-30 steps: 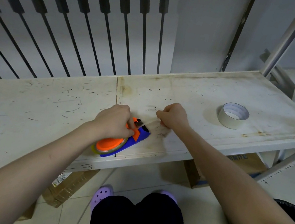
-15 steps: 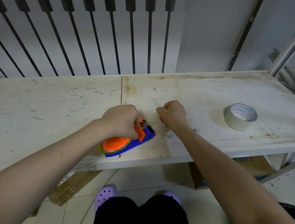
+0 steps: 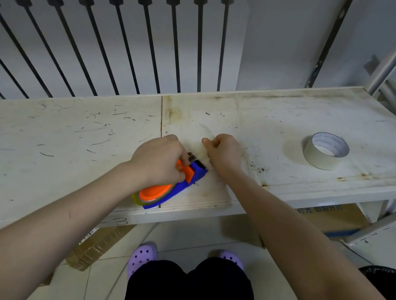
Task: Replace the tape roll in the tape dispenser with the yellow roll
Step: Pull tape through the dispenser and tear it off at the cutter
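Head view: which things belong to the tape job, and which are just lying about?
In use: tape dispenser, yellow roll in it, left hand gripping it, right hand pinching tape strip.
Lying about: pale tape roll, cardboard box, black bin.

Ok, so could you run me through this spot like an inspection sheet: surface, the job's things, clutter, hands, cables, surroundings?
Surface: white shelf, scuffed and stained.
Job's things: blue-and-orange dispenser lies near the front edge, with a yellow roll showing at its near end; a clear strip runs from its far end.
Clutter: a pale roll stands apart to the right.
Hands: left hand grips the dispenser; right hand pinches the strip.
Cables: nothing seen.
Surroundings: railing behind; box and bin below.
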Demonstrator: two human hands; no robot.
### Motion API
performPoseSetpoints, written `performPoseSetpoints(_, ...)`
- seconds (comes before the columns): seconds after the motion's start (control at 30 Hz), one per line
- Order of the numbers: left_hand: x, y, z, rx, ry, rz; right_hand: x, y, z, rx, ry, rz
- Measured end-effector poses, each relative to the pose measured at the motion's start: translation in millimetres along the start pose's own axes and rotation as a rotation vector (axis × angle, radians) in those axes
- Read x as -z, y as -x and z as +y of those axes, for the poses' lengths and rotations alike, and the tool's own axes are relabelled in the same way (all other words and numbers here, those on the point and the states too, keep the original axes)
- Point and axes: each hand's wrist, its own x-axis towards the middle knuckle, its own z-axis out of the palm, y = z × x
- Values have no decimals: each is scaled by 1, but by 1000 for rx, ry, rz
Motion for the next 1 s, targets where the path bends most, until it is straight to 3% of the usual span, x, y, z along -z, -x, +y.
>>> performPoseSetpoints(0.4, 0, -2, -2, -12, -18, -85, 9, 9, 4, 10, 76, 5)
performPoseSetpoints(0.7, 0, 6, -10, 39, 112, 17, 27, 37, 17, 57, 98, 52)
performPoseSetpoints(1.0, 0, 19, -25, 12, 245, 53, 32, 61, 13, -137, -168, 32)
